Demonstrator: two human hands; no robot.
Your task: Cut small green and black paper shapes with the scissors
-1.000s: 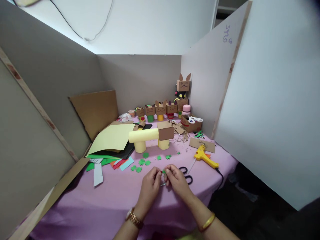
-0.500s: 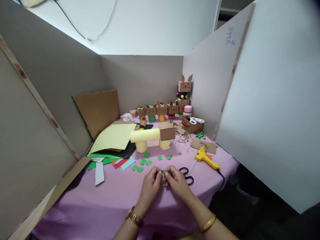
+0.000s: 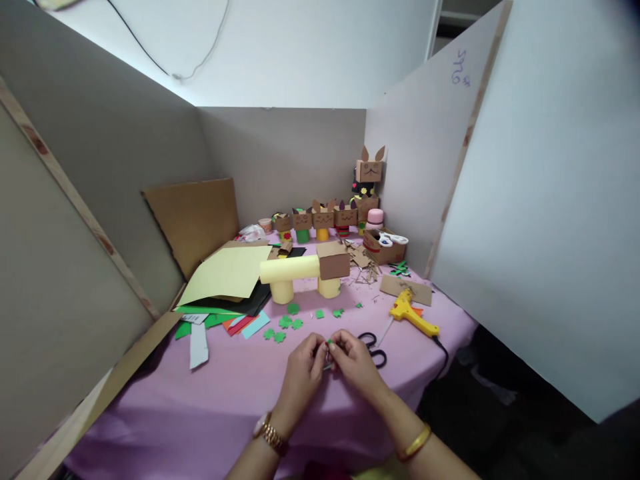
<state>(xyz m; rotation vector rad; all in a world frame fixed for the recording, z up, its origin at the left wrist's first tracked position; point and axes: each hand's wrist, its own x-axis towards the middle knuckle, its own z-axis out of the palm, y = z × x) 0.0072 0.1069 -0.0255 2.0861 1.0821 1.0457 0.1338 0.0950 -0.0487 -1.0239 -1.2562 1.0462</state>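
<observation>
Between the fingertips of both hands is a small green paper piece [image 3: 329, 342], mostly covered by the fingers. My left hand [image 3: 303, 360] pinches at it from the left, thumb and forefinger together. My right hand [image 3: 354, 363] holds it from the right in a closed pinch. Black-handled scissors [image 3: 381, 359] lie on the table against my right hand, their blades partly hidden. Beyond the hands lie several green paper flowers [image 3: 285, 322] and green scraps [image 3: 339, 313]. Behind these stands a pale yellow paper-tube body [image 3: 290, 269] with a brown cardboard box [image 3: 334, 262] at its right end.
A yellow glue gun [image 3: 414, 317] lies at the right by a cardboard strip [image 3: 400, 289]. Stacked paper sheets [image 3: 227, 270] lie at the left. Box-headed figures [image 3: 323, 219] line the back, near a small box [image 3: 390, 250] holding white scissors. Partition walls surround the purple-covered table [image 3: 240, 387].
The fingertips have shifted slightly around the green paper piece, and less of it shows. The view has tilted very slightly. The things on the table have stayed in place.
</observation>
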